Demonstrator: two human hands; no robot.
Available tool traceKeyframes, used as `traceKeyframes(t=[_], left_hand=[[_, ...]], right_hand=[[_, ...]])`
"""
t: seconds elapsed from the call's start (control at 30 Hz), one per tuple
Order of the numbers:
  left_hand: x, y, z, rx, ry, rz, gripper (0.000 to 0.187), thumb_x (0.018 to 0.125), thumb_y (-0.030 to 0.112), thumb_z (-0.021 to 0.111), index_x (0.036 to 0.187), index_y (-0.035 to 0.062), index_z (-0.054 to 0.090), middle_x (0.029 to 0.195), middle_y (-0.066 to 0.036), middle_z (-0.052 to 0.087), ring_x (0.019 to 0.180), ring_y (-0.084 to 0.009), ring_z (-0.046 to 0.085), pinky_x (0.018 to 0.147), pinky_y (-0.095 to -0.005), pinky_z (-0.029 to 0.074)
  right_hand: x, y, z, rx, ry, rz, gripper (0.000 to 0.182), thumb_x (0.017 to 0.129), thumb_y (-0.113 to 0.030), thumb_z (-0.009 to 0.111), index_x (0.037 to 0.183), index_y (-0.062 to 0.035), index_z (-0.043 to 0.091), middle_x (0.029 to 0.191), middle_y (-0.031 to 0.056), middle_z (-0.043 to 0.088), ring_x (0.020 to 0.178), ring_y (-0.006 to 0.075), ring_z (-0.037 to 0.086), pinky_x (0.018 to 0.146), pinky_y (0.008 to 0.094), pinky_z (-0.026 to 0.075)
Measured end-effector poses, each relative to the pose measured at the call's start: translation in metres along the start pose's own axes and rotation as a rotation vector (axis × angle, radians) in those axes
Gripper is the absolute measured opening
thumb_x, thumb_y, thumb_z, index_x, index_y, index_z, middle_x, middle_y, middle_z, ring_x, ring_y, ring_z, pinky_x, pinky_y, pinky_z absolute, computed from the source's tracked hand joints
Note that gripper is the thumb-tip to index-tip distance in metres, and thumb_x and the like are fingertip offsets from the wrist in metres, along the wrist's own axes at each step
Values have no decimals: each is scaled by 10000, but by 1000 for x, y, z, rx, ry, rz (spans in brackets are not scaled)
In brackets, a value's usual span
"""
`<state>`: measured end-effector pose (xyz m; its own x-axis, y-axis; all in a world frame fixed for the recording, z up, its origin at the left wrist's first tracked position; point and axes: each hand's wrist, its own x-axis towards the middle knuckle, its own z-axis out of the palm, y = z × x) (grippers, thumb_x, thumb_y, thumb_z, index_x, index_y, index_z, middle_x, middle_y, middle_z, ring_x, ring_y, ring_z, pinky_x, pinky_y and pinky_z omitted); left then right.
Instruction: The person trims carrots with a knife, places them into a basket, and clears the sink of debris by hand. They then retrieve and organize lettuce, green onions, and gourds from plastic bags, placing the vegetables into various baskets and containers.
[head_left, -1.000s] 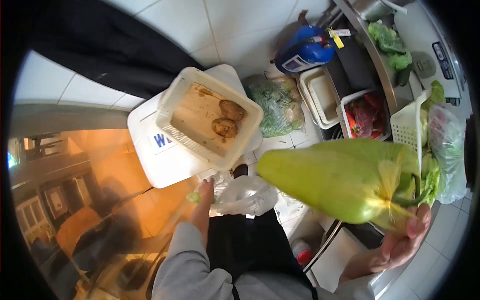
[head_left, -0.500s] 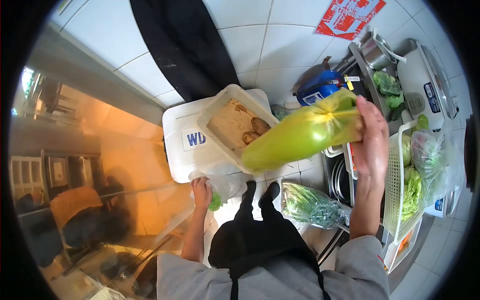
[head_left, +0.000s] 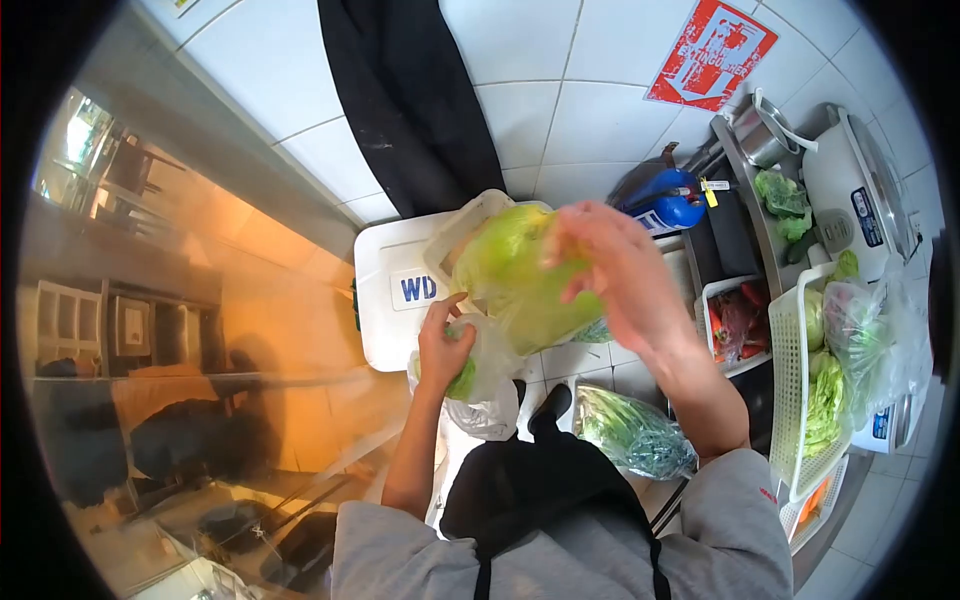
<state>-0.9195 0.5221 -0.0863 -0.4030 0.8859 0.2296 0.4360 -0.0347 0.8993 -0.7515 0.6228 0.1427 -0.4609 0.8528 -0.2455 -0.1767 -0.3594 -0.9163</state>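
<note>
My left hand (head_left: 443, 347) grips a thin clear plastic bag (head_left: 490, 402) with something leafy green (head_left: 462, 380) inside. Just beyond it, a plump yellow-green plastic bag (head_left: 520, 275) lies over the cream crate (head_left: 440, 245), hiding most of it; its contents do not show. At the right side of that bag is my right hand (head_left: 620, 270), blurred, its fingers spread and pointing left. Under the crate is a white lidded box (head_left: 385, 325) marked "WD".
A bag of long green vegetables (head_left: 632, 430) lies on the floor by my feet. On the right stand a basket of red peppers (head_left: 740, 325), a perforated basket of leafy greens (head_left: 790, 400) and a metal pot (head_left: 765, 135). A blue container (head_left: 668, 205) is by the wall.
My right hand has swung left and down, carrying the yellow-green bag from the right to over the crate, and its fingers have spread. My left hand has risen slightly with the clear bag.
</note>
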Motion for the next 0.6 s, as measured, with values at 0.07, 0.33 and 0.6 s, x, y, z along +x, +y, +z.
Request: traceKeyframes(t=[0.07, 0.33, 0.6], left_hand=[[-8, -8, -2, 6, 7, -64, 395, 658, 15, 593, 1049, 68, 580, 770, -69, 505, 727, -183, 515, 630, -282, 419], [-47, -29, -72, -59, 114, -360, 327, 695, -34, 545, 1010, 30, 605, 964, -87, 602, 872, -164, 537, 765, -266, 431], [-74, -36, -125, -59, 292, -494, 225, 759, -9, 537, 974, -3, 603, 884, -69, 624, 813, -136, 567, 752, -258, 449]], right_hand=[[0, 3, 12, -47, -99, 35, 167, 859, -274, 511, 850, -109, 540, 816, -11, 549, 815, 88, 542, 573, 251, 434], [28, 28, 97, 345, -326, 156, 293, 826, -342, 522, 981, -95, 494, 902, 44, 513, 886, 174, 514, 685, 376, 481], [54, 132, 142, 663, -97, 298, 236, 801, -267, 497, 945, -83, 467, 887, 38, 474, 872, 158, 490, 807, 425, 475]])
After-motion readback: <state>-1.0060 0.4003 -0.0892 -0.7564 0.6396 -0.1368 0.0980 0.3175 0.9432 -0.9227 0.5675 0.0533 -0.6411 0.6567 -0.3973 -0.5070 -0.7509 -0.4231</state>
